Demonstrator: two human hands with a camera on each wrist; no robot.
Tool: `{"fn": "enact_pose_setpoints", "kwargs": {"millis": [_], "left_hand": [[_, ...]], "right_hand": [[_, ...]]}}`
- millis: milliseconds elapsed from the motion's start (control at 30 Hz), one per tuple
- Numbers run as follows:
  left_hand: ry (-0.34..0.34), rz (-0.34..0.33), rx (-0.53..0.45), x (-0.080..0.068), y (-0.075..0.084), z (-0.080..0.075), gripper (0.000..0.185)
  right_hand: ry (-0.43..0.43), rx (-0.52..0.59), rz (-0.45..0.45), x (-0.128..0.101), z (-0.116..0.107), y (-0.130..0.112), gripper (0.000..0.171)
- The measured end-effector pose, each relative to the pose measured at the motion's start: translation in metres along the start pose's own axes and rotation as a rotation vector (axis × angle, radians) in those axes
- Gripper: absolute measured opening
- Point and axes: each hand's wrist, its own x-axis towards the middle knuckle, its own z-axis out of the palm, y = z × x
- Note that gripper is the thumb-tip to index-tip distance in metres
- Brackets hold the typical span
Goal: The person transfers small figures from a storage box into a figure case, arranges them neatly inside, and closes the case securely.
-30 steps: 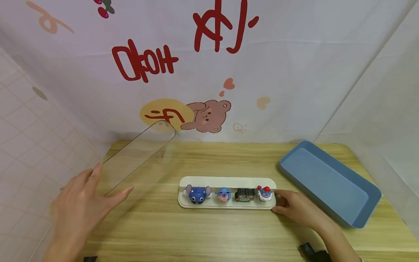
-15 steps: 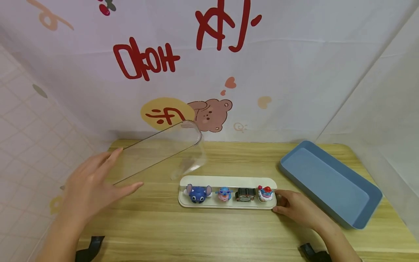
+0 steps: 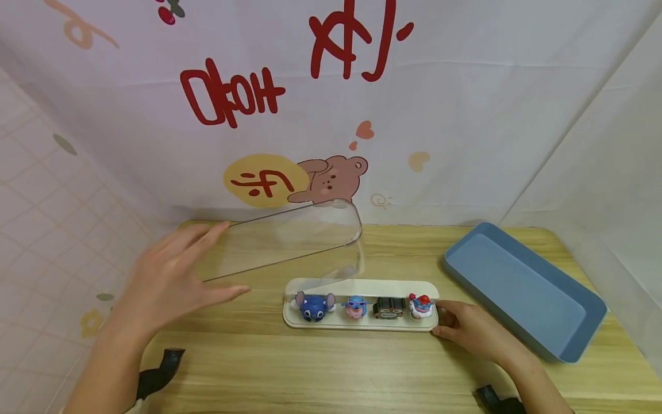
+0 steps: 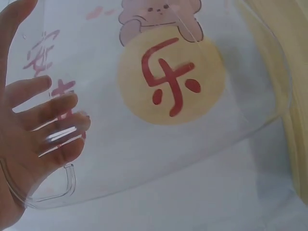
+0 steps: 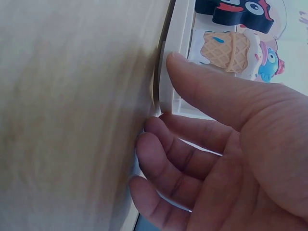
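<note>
My left hand holds a long clear plastic cover by its left end, thumb on the near side and fingers on the far side. The cover is tilted, its right end farther back, and overlaps the rear left of a cream display base in the head view. Along that base stand several small figures: a big-eared blue one, a blue one in sunglasses, a dark blocky one and one with a red top. My right hand pinches the base's right end, thumb on its near edge.
A blue-grey rectangular tray lies at an angle on the wooden table, right of the base and beyond my right hand. White printed cloth hangs behind the table and down both sides. Black straps show near my wrists.
My left hand has carried the clear cover rightward, turning it closer to level with the base and bringing its right end over the base's rear. My right hand stays at the base's end.
</note>
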Motion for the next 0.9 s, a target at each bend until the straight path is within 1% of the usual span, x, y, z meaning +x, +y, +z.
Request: {"fn": "enact_pose_setpoints", "kwargs": {"millis": [267,533,633,767,900], "left_hand": [[-0.027,0.028,0.003,0.017,0.009,-0.003,0.100],[-0.045,0.056,-0.057,0.032,0.019,0.001,0.097],[-0.038,0.079,-0.066,0.038,0.022,0.003,0.095],[-0.043,0.107,-0.090,0.045,0.027,0.008,0.102],[-0.064,0.107,-0.120,0.051,0.035,0.012,0.105]], "right_hand": [[0.001,0.000,-0.011,0.000,0.000,0.000,0.049],[0.013,-0.003,-0.027,0.000,-0.001,0.000,0.046],[0.011,-0.006,-0.024,-0.001,-0.001,0.000,0.047],[0.014,-0.005,-0.027,-0.001,-0.001,0.000,0.045],[0.021,-0.007,-0.034,-0.001,-0.002,-0.001,0.041]]}}
